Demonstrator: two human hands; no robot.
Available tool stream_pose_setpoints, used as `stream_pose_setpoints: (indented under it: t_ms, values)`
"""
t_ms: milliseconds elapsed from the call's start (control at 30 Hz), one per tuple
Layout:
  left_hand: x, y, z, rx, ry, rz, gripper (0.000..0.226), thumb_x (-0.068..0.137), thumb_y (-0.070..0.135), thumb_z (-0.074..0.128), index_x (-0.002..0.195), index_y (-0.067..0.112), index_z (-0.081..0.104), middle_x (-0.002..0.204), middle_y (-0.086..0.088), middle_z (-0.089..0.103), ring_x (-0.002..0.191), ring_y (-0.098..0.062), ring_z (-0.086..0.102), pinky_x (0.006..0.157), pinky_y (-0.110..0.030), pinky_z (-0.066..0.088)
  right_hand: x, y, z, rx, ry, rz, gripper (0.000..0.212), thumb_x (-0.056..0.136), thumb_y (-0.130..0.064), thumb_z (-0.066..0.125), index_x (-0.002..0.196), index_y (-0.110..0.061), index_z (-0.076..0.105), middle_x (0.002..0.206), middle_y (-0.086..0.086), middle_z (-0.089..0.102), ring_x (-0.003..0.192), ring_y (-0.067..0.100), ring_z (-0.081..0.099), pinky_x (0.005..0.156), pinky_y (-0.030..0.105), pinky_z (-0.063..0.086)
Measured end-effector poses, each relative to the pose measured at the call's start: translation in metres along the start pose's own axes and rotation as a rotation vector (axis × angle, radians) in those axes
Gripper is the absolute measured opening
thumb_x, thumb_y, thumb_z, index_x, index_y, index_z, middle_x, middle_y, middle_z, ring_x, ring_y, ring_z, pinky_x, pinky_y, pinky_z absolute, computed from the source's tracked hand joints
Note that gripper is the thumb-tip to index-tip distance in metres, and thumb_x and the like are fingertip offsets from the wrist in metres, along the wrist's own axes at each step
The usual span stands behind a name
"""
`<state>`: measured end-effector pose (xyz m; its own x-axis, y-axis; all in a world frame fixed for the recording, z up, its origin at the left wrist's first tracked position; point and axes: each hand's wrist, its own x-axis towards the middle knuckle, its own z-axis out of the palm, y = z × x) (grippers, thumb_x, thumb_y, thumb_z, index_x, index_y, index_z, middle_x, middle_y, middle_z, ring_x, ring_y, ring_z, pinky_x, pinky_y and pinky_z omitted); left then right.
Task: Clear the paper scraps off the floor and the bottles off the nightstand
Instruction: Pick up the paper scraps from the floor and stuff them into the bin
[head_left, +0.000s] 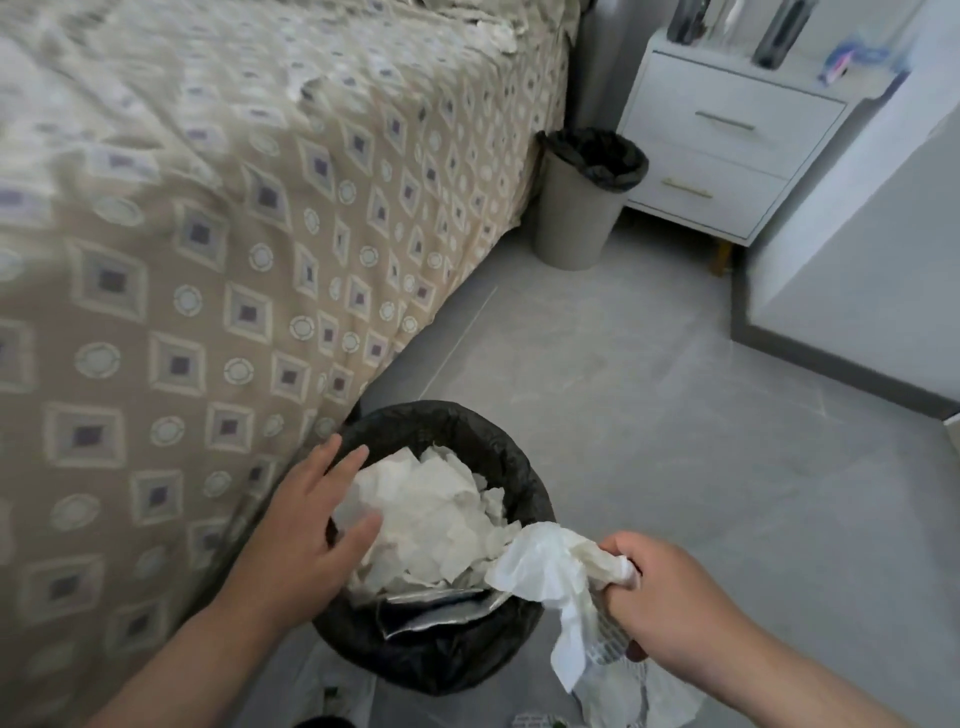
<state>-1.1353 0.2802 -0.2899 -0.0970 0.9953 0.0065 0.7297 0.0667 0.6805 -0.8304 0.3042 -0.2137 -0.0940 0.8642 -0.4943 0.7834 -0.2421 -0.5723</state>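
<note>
Bins: 2 were seen, beige bin (574, 218) just beside the nightstand (670, 104), black-lined bin (447, 415) well apart from it | drawers (727, 124): 2 | bottles (779, 31) on nightstand: 3, blurred | hands: 2, left hand (306, 525), right hand (675, 603) | paper wad (545, 566) held by right hand: 1 | bed (208, 234): 1

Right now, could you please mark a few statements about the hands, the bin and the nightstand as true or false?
1. The right hand grips crumpled white paper. True.
2. The near bin is empty. False: a paper pile fills it.
3. The left hand is open above that bin. True.
4. The nightstand has a bare top. False: bottles stand on it.
</note>
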Motion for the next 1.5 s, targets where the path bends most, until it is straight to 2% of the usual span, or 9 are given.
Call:
stream_pose_setpoints:
  t_ms: [233, 433, 533, 667, 833, 967, 1167, 1367, 1500]
  values:
    - [-0.008, -0.038, 0.011, -0.018, -0.075, -0.054, 0.083, 0.072, 0.084, 0.015, 0.143, 0.040, 0.015, 0.149, 0.024, 0.010, 0.140, 0.008, -0.001, 0.112, -0.020, 0.006, 0.058, -0.069, 0.052, -0.100, -0.009, -0.213, 0.024, 0.081, -0.010, 0.049, 0.095, -0.025, 0.062, 0.081, -0.012, 0.060, 0.078, 0.013, 0.058, 0.060, 0.020, 0.044]
    - [-0.008, -0.045, 0.010, -0.089, -0.064, -0.027, 0.076, 0.074, 0.085, 0.007, 0.137, 0.045, 0.017, 0.149, 0.026, 0.013, 0.138, 0.015, -0.004, 0.108, -0.008, 0.000, 0.083, -0.080, 0.076, -0.204, -0.042, -0.117, 0.049, 0.078, -0.021, 0.046, 0.127, -0.024, 0.047, 0.116, 0.000, 0.057, 0.101, 0.022, 0.060, 0.084, 0.038, 0.054]
    - [-0.009, -0.048, 0.010, -0.083, -0.068, 0.000, 0.079, 0.076, 0.083, 0.008, 0.141, 0.040, 0.021, 0.150, 0.025, 0.012, 0.139, 0.013, -0.005, 0.108, -0.006, -0.002, 0.082, -0.081, 0.087, -0.322, 0.089, -0.175, 0.062, 0.088, -0.037, 0.045, 0.147, -0.027, 0.027, 0.152, 0.004, 0.028, 0.137, 0.027, 0.032, 0.109, 0.040, 0.036]
    - [-0.011, -0.052, 0.013, -0.049, -0.065, 0.017, 0.086, 0.077, 0.082, 0.008, 0.144, 0.033, 0.028, 0.153, 0.021, 0.010, 0.140, 0.012, -0.008, 0.111, -0.013, 0.000, 0.089, -0.080, 0.123, -0.409, -0.126, -0.172, 0.071, 0.092, -0.056, 0.040, 0.152, -0.033, 0.009, 0.162, 0.002, -0.006, 0.148, 0.028, -0.001, 0.117, 0.046, 0.018]
    - [-0.009, -0.051, 0.015, -0.039, -0.062, 0.041, 0.083, 0.079, 0.079, 0.013, 0.143, 0.029, 0.034, 0.154, 0.018, 0.012, 0.141, 0.009, -0.006, 0.111, -0.009, -0.001, 0.109, -0.061, 0.150, -0.442, -0.281, -0.090, 0.076, 0.091, -0.053, 0.042, 0.152, -0.029, 0.004, 0.161, 0.008, -0.003, 0.147, 0.034, 0.002, 0.119, 0.047, 0.013]
    - [-0.002, -0.033, 0.007, -0.019, -0.074, 0.039, 0.089, 0.077, 0.081, 0.010, 0.140, 0.026, 0.041, 0.153, 0.010, 0.025, 0.143, -0.003, 0.010, 0.117, -0.028, 0.011, 0.093, -0.072, 0.124, -0.427, -0.254, -0.159, 0.085, 0.086, -0.063, 0.045, 0.151, -0.033, 0.000, 0.162, 0.004, -0.006, 0.147, 0.032, 0.006, 0.117, 0.047, 0.022]
    - [0.027, 0.086, -0.017, 0.118, -0.032, 0.394, 0.062, 0.091, 0.054, 0.026, 0.123, 0.011, 0.058, 0.134, -0.008, 0.052, 0.128, -0.016, 0.039, 0.104, -0.024, 0.025, 0.031, -0.065, 0.010, -0.220, 0.026, -0.392, 0.064, 0.089, -0.054, 0.049, 0.145, -0.027, 0.032, 0.146, 0.002, 0.044, 0.131, 0.020, 0.043, 0.106, 0.035, 0.037]
    - [0.026, 0.240, 0.040, 0.023, -0.461, 0.677, 0.054, 0.087, 0.056, 0.032, 0.110, 0.017, 0.061, 0.110, 0.005, 0.058, 0.098, -0.005, 0.050, 0.090, -0.020, 0.037, -0.012, 0.062, -0.086, -0.243, 0.088, -0.108, 0.052, 0.088, -0.044, 0.056, 0.135, -0.024, 0.048, 0.128, 0.001, 0.057, 0.113, 0.019, 0.057, 0.096, 0.028, 0.041]
    - [0.000, 0.258, 0.132, 0.428, -0.935, 0.705, 0.035, 0.093, 0.045, 0.043, 0.119, 0.025, 0.055, 0.124, 0.006, 0.053, 0.113, -0.012, 0.048, 0.101, -0.028, 0.035, -0.016, 0.176, -0.087, -0.200, 0.046, 0.097, 0.044, 0.089, -0.035, 0.056, 0.129, -0.015, 0.054, 0.121, 0.006, 0.062, 0.113, 0.023, 0.057, 0.089, 0.027, 0.042]
